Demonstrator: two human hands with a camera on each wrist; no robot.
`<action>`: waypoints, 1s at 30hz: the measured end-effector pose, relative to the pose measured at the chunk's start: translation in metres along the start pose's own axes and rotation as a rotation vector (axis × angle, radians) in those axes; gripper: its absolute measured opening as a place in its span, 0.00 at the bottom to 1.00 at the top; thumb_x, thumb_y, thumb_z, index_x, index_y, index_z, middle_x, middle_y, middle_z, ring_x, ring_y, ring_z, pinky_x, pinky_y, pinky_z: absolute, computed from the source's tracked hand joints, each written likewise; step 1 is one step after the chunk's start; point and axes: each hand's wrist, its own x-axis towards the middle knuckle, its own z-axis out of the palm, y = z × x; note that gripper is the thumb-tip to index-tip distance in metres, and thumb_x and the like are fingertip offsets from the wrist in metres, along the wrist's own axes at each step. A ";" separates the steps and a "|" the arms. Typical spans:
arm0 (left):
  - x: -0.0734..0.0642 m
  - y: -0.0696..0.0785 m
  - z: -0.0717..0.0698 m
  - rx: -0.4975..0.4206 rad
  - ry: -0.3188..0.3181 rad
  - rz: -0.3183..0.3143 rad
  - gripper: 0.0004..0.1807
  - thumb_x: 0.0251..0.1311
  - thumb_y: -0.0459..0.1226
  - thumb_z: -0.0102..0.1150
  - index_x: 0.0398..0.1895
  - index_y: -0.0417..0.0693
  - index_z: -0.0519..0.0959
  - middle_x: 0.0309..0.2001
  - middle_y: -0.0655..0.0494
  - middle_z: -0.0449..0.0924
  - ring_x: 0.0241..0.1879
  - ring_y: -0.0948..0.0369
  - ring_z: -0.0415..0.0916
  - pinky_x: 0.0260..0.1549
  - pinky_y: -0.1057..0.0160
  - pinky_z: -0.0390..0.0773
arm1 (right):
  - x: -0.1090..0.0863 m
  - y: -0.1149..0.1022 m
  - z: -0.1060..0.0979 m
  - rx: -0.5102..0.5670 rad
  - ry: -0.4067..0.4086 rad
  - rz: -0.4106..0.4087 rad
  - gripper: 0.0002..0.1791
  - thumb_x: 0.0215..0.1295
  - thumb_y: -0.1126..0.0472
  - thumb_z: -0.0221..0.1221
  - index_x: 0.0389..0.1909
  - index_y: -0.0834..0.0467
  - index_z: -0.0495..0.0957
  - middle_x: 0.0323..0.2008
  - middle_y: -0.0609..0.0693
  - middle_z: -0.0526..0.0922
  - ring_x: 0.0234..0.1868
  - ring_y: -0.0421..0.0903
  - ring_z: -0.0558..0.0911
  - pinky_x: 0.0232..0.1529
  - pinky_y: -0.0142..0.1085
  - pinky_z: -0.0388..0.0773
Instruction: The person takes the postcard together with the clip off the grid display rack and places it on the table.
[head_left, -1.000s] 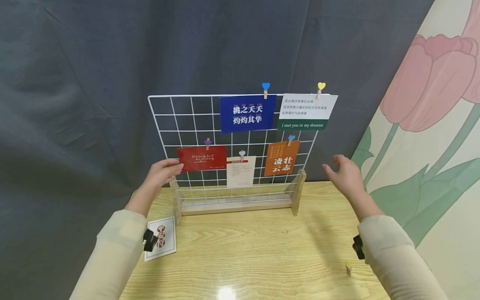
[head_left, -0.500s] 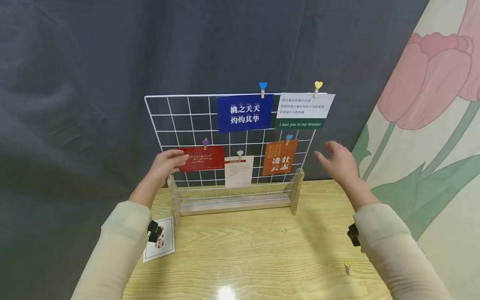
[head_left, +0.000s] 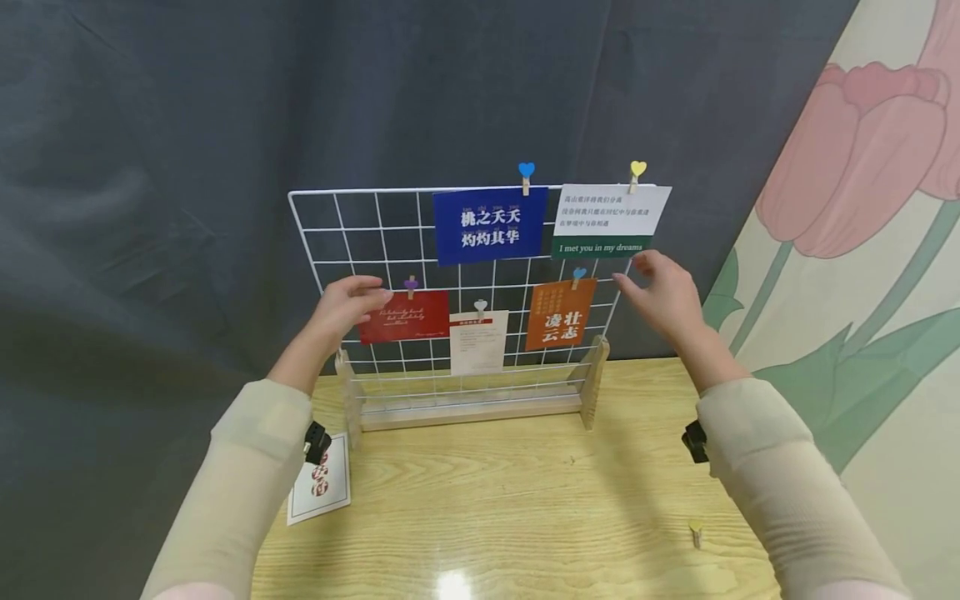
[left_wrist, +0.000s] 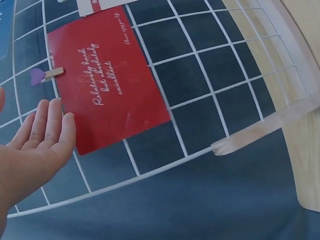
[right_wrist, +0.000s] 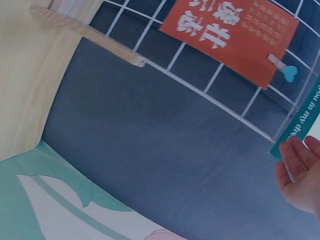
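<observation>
My left hand (head_left: 345, 310) is in front of the left end of a red card (head_left: 416, 321), fingers extended and holding nothing. A purple heart clothespin (left_wrist: 46, 75) fixes that card to a white wire grid (head_left: 360, 229). On the other side, my right hand (head_left: 663, 298) is beside the grid's right edge, by the lower corner of a white-and-green card (head_left: 609, 218). Its fingers are loosely extended with nothing in them; whether they touch the card I cannot tell. Below hangs an orange card (right_wrist: 232, 37) under a light-blue heart clothespin (right_wrist: 289, 73).
A blue card (head_left: 487, 227) and a small cream card (head_left: 480, 350) also hang on the grid. Wooden feet (head_left: 595, 383) support it on the table (head_left: 465, 475). A white card with red characters (head_left: 330, 492) lies at left, a yellow-heart clothespin (head_left: 697, 533) at right.
Both hands have risen and come inward: the left up and right across the red card's edge, the right up and left to the white-and-green card. The hanging cards stay in place.
</observation>
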 end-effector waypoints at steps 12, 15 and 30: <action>0.010 0.021 0.013 -0.021 -0.009 0.026 0.29 0.54 0.39 0.55 0.57 0.36 0.61 0.51 0.42 0.67 0.50 0.52 0.66 0.50 0.55 0.63 | 0.022 -0.028 -0.005 0.085 0.031 0.003 0.26 0.58 0.50 0.52 0.48 0.67 0.67 0.46 0.62 0.72 0.46 0.56 0.70 0.45 0.49 0.65; 0.013 0.026 0.017 -0.035 0.001 0.042 0.28 0.54 0.39 0.55 0.57 0.36 0.62 0.51 0.42 0.68 0.49 0.52 0.67 0.50 0.54 0.64 | 0.027 -0.034 -0.007 0.102 0.038 -0.002 0.26 0.58 0.50 0.53 0.48 0.66 0.67 0.45 0.62 0.72 0.46 0.56 0.71 0.45 0.48 0.65; 0.020 0.040 0.034 -0.069 0.044 0.081 0.27 0.52 0.39 0.57 0.54 0.36 0.65 0.48 0.44 0.71 0.46 0.53 0.69 0.48 0.57 0.66 | 0.049 -0.063 -0.009 0.160 0.065 -0.035 0.24 0.58 0.50 0.51 0.49 0.64 0.68 0.46 0.58 0.73 0.47 0.52 0.69 0.47 0.45 0.65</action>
